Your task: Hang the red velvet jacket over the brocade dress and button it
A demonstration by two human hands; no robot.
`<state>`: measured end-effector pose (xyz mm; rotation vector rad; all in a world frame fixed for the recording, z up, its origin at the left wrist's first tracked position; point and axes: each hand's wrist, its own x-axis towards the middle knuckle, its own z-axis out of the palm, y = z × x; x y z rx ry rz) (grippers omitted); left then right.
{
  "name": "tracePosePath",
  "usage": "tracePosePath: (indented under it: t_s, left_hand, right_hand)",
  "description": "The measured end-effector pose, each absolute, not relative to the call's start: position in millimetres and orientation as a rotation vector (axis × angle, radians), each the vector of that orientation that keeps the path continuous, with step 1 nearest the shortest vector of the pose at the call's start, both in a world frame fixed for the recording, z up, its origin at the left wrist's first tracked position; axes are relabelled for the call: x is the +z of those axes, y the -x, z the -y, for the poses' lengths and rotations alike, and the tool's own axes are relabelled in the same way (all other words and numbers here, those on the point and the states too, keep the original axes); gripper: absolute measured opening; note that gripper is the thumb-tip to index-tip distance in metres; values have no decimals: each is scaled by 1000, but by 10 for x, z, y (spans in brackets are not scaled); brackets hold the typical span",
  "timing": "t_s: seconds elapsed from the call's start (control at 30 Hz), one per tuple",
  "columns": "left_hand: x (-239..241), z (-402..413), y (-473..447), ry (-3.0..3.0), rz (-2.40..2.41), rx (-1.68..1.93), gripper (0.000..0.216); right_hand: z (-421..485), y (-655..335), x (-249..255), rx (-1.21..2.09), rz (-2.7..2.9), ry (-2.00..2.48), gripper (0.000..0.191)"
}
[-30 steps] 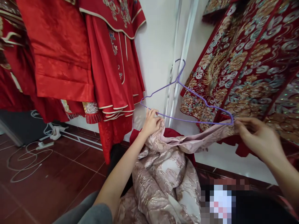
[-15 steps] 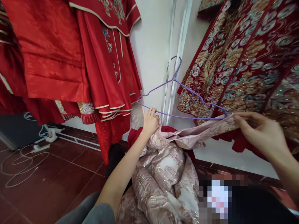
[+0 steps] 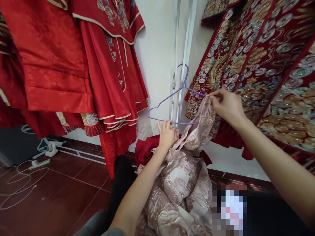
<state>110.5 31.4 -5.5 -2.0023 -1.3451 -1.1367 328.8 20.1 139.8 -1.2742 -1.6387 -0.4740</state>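
Observation:
My right hand (image 3: 227,106) pinches the upper edge of a pale pink and gold brocade dress (image 3: 182,177), holding it up against the right arm of a purple clothes hanger (image 3: 167,97). Closed near the dress's other upper edge is my left hand (image 3: 168,134), its fingertips at the hanger's bottom bar. The palm hides exactly what it grips there. The hanger hangs by its hook at the white upright poles. The raised cloth covers part of the hanger's right side, and the lower dress lies bunched below my hands.
Red garments (image 3: 108,75) hang on the left, and a red embroidered garment (image 3: 253,65) hangs on the right. White poles (image 3: 187,42) stand between them. Dark red cloth (image 3: 146,149) lies behind the dress. A white cable (image 3: 27,180) coils on the tiled floor at left.
My right hand has moved left and up, bringing the dress edge from the hanger's right end onto its sloping arm. My left hand has shifted slightly right along the bottom bar.

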Motion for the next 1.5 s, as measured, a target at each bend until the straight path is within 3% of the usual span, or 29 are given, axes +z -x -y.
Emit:
tracePosePath:
  t_s: [0.2,0.4,0.6,0.87,1.23,1.5]
  left_hand:
    - [6,-248,-897,2103,1268,-1157,19]
    - [228,-172,-605,2354,1049,-1394,19]
    - [319,-572,244,1816,1385,-2001,21]
    - [233,-885,769,1816,1552,-2136,22]
    - [1129,-799,109,2058,1236,-1814,18]
    - [1050,-892,36,2436,1489,-1213,31]
  right_hand:
    - [-355,-3412,1008,-491,1718,1200,27]
    - [-349,-3406,997,-524,1653,1162,23]
    - [-356,-3431,996,-487,1584,1142,21]
    - [-418,-3483,1026,-568,1598,1111,20]
    - [-386,-3435,1026,-516,1609,1182,23]
    - [-374,-3506,1062,-474,1737,1226,29]
